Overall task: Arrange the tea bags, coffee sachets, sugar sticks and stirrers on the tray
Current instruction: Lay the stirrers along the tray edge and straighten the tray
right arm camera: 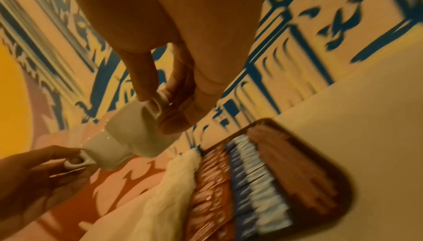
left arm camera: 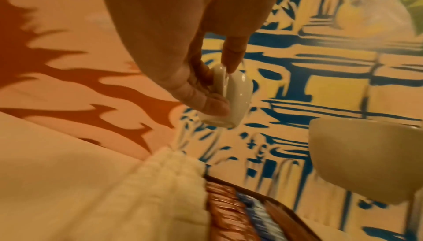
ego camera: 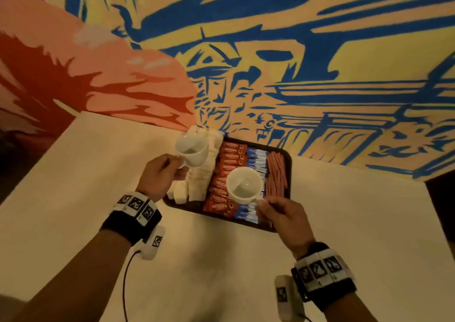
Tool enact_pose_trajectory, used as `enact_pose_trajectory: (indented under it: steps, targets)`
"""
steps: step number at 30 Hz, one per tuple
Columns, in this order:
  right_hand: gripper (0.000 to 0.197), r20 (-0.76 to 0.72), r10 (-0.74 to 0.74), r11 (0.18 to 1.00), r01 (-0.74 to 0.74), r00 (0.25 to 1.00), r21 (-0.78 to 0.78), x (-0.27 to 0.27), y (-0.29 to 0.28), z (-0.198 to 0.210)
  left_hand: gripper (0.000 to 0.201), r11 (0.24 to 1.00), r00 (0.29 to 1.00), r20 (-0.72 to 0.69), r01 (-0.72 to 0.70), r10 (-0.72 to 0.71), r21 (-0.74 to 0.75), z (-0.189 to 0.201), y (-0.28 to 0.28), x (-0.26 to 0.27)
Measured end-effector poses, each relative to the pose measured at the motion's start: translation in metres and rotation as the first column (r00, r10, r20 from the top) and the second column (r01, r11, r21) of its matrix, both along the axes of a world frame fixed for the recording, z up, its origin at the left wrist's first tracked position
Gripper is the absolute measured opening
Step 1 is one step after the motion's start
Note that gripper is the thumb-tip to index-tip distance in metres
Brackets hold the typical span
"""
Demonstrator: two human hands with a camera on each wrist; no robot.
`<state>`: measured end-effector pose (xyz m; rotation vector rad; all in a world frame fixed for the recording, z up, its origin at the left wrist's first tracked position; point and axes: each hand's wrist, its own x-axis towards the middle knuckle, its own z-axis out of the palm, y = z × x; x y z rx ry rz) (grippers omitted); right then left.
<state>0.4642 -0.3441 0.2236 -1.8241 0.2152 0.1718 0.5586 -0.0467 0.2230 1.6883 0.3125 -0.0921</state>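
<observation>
- Our left hand (ego camera: pixel 160 171) has its grip pinched on the handle of a white cup (ego camera: pixel 192 149), held above the tray's left edge.
- Our right hand (ego camera: pixel 283 214) has its grip pinched on a second cup (ego camera: pixel 243 185) over the tray (ego camera: pixel 286 160).
- On the tray lie white tea bags (ego camera: pixel 199 181), red coffee sachets (ego camera: pixel 225 174), blue sugar sticks (ego camera: pixel 256 158) and brown stirrers (ego camera: pixel 277 174), side by side on the worktop (ego camera: pixel 98 174).

White cups (ego camera: pixel 191 150), dark tray (ego camera: pixel 287 164), red sachets (ego camera: pixel 225 174), blue-and-yellow mural (ego camera: pixel 320 51)

Dark tray (ego camera: pixel 287 164) holds rows: white packets (ego camera: pixel 197 186), red sachets (ego camera: pixel 227 164), blue sachets (ego camera: pixel 257 158), brown sticks (ego camera: pixel 277 174).
</observation>
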Motion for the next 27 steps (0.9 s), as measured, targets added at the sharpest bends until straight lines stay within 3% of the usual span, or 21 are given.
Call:
enact_pose_trajectory:
  steps: [3, 7, 11, 14, 18, 22, 24, 27]
  targets:
    - [0.02, -0.109, 0.041, 0.997, -0.034, 0.993, 0.068, 0.027, 0.074, -0.011, 0.015, 0.997, 0.998, -0.016, -0.068, 0.069, 0.047, -0.014, 0.074, 0.023]
    - [0.017, -0.319, -0.021, 0.973, 0.094, 0.948, 0.213, 0.066, 0.164, -0.027, 0.012, 0.979, 0.994, -0.043, -0.096, 0.105, 0.179, -0.043, 0.144, 0.062]
    - [0.013, -0.4, -0.028, 0.981, 0.102, 0.916, 0.165, 0.104, 0.232, -0.052, 0.012, 0.969, 0.989, -0.142, 0.001, 0.035, 0.246, -0.072, 0.188, 0.106]
    - [0.011, -0.449, -0.089, 0.978, 0.163, 0.889, 0.129, 0.129, 0.263, -0.079, 0.012, 0.971, 0.974, -0.22, 0.103, -0.055, 0.214, -0.09, 0.203, 0.134]
    - [0.066, -0.442, -0.203, 0.975, 0.224, 0.874, -0.005, 0.15, 0.291, -0.141, 0.017, 0.956, 0.944, -0.282, 0.229, -0.173, 0.182, -0.102, 0.205, 0.165]
    - [0.029, -0.485, -0.24, 0.964, 0.265, 0.841, -0.018, 0.153, 0.305, -0.128, 0.018, 0.887, 0.888, -0.332, 0.401, -0.316, 0.227, -0.107, 0.198, 0.195]
    - [0.022, -0.512, -0.306, 0.935, 0.355, 0.803, -0.002, 0.154, 0.309, -0.128, 0.018, 0.852, 0.863, -0.34, 0.464, -0.373, 0.242, -0.112, 0.192, 0.207]
    - [0.022, -0.536, -0.316, 0.933, 0.358, 0.783, -0.027, 0.156, 0.318, -0.134, 0.018, 0.843, 0.847, -0.359, 0.488, -0.393, 0.226, -0.12, 0.178, 0.218]
